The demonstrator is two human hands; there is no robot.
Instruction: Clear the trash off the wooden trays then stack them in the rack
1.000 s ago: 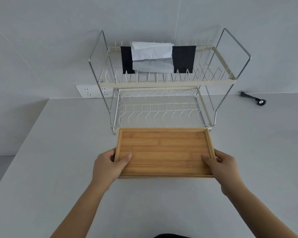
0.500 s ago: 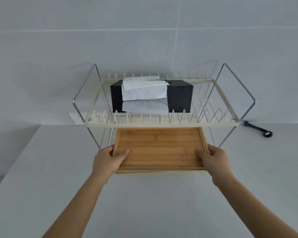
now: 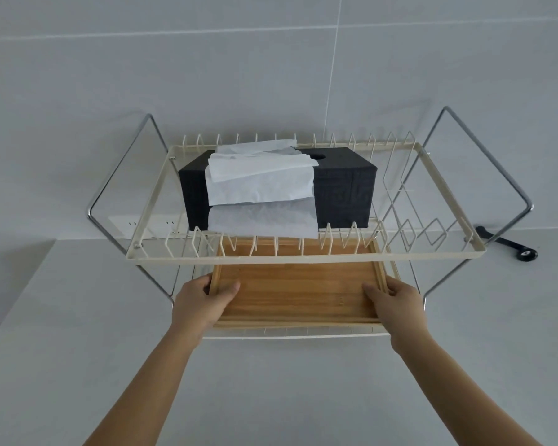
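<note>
A bare wooden tray (image 3: 298, 286) lies flat inside the lower tier of the two-tier wire rack (image 3: 303, 259), its far part hidden behind the upper tier's front bar. My left hand (image 3: 203, 300) grips the tray's near left corner, thumb on top. My right hand (image 3: 395, 302) grips the near right corner in the same way. No trash shows on the tray.
A black tissue box (image 3: 342, 188) with white tissues (image 3: 260, 181) draped over it sits on the rack's upper tier. A small black tool (image 3: 509, 246) lies on the white counter (image 3: 287, 397) at the right, near the wall. A wall socket (image 3: 152, 223) is behind the rack.
Both hands have pushed the tray forward from the counter in front of the rack into its lower tier. The camera has moved closer and lower.
</note>
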